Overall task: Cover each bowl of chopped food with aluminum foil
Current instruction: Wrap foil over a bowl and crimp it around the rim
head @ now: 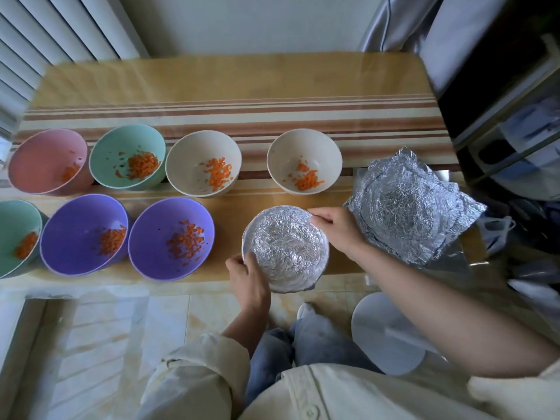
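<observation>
The foil-covered bowl (286, 248) sits at the near edge of the table (230, 77), right of the middle, with its crinkled sheet moulded down over the rim. The left grip (248, 277) curls its fingers round the near-left rim and holds foil against the wall. The right grip (336, 228) pinches the foil at the far-right rim between thumb and fingertips. The step in hand looks like the final crimping of this first cover.

Seven bowls are uncovered, each with a little chopped carrot (218, 174). The pink bowl (48, 162), green bowl (128, 157), left cream bowl (203, 163) and right cream bowl (304, 162) run across the middle. The second green bowl (18, 234), left purple bowl (85, 234) and right purple bowl (171, 237) line the near edge.

A stack of foil sheets (415, 204) lies at the right edge. The next move probably calls for peeling off a single sheet and centring it over an open bowl, then pressing it down evenly without tearing it.
</observation>
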`<state>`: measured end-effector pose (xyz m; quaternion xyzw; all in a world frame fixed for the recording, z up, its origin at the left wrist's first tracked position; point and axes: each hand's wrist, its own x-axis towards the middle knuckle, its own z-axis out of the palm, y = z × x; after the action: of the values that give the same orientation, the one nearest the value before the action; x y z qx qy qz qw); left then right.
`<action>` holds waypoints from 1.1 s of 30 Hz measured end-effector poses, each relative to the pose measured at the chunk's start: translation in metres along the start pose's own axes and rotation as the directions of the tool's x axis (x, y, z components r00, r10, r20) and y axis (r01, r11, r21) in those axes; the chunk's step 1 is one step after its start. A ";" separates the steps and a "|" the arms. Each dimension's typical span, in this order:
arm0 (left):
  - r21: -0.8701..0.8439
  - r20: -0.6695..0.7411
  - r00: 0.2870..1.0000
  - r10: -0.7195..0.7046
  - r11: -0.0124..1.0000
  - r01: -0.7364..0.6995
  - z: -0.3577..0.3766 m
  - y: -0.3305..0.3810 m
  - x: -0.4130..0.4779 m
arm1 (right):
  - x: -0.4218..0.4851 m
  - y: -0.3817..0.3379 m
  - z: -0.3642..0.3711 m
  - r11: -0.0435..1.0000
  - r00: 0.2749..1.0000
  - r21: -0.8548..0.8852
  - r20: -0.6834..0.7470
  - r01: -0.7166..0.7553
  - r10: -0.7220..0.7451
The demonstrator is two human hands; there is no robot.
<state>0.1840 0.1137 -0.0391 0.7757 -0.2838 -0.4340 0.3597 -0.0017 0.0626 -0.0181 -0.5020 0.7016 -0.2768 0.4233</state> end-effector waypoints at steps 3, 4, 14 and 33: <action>-0.058 0.069 0.995 0.073 0.996 -0.069 -0.003 0.006 0.010 | 0.001 -0.006 0.001 0.999 0.996 0.029 0.086 -0.024 0.022; -0.087 0.091 0.990 0.109 0.991 -0.101 -0.001 0.010 0.013 | -0.001 -0.006 0.003 0.999 0.999 0.020 0.019 -0.044 0.044; -0.114 0.005 0.981 0.195 0.974 -0.193 0.009 0.009 0.030 | -0.056 0.032 0.016 0.937 0.933 0.114 -0.114 -0.330 0.343; -0.029 0.069 0.990 0.123 0.992 -0.121 -0.008 0.015 0.022 | -0.025 0.000 0.011 0.983 0.957 -0.134 -0.278 -0.129 0.087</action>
<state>0.1998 0.0905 -0.0340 0.7366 -0.3378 -0.4420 0.3847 0.0116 0.0869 -0.0154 -0.4508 0.7982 -0.2652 0.2988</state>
